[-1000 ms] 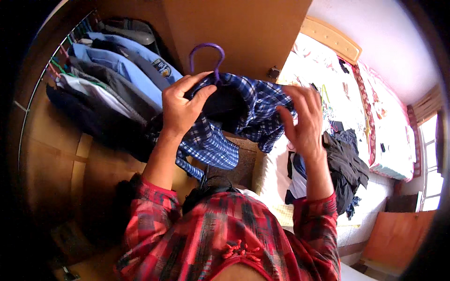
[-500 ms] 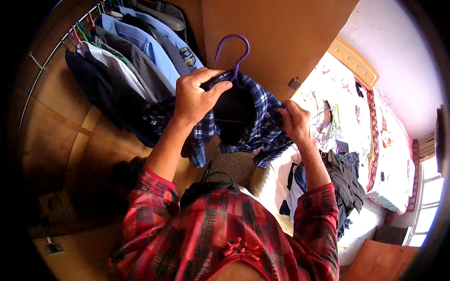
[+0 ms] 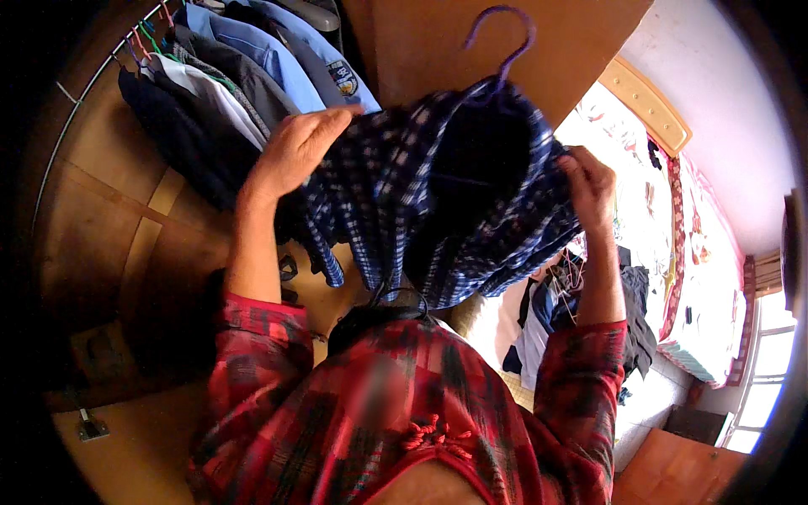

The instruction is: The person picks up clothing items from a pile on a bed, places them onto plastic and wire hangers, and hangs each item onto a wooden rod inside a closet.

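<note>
A dark blue and white plaid shirt [image 3: 383, 172] hangs spread out in front of me on a purple hanger [image 3: 532, 40], whose hook points up above the collar. My left hand [image 3: 295, 153] is closed at the shirt's left shoulder, with its thumb side along the top and its other fingers partly hidden. On the opposite shoulder, my right hand [image 3: 594, 187] pinches the cloth between thumb and fingers. The shirt's dark inside shows through the neck opening between the two hands.
Left, a metal rail [image 3: 80, 105] holds several garments, including a light blue uniform shirt [image 3: 248, 52]. A brown wardrobe door [image 3: 471, 71] stands behind the shirt. Right, a bed with a wooden headboard [image 3: 644, 103] bears hangers and a heap of dark clothes [image 3: 637, 324].
The hanger and shirt have moved up and to the right, spread wider. My left hand has left the collar for the left shoulder; my right hand has moved right, still holding cloth.
</note>
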{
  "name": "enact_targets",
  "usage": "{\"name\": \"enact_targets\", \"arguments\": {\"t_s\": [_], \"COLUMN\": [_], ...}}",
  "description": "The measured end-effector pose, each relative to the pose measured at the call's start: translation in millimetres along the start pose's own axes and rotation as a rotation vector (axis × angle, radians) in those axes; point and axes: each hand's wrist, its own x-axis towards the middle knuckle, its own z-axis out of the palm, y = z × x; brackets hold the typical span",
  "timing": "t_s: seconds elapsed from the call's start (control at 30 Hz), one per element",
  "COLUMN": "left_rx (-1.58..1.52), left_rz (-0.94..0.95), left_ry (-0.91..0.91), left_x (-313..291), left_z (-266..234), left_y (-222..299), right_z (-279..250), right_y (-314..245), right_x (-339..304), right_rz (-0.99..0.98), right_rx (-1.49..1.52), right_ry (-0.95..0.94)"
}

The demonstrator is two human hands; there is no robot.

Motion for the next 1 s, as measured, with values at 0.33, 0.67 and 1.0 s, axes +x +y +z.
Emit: {"name": "enact_targets", "arguments": {"t_s": [0.33,0.67,1.0], "left_rx": [-0.080,0.034,-0.194], "left_rz": [0.050,0.077,-0.241], "left_ry": [0.195,0.398,0.820], "left_x": [-7,-73,-142], "left_z": [-11,-41,-86], "left_y": [18,31,18], "right_z": [-15,-3,25], "right_y": [6,-14,-92], "right_x": [15,16,56], "right_rz": [0.089,0.149,0.042], "right_rx": [-0.025,0.320,0.329], "right_ry": [-0.054,-0.192,-0.708]}}
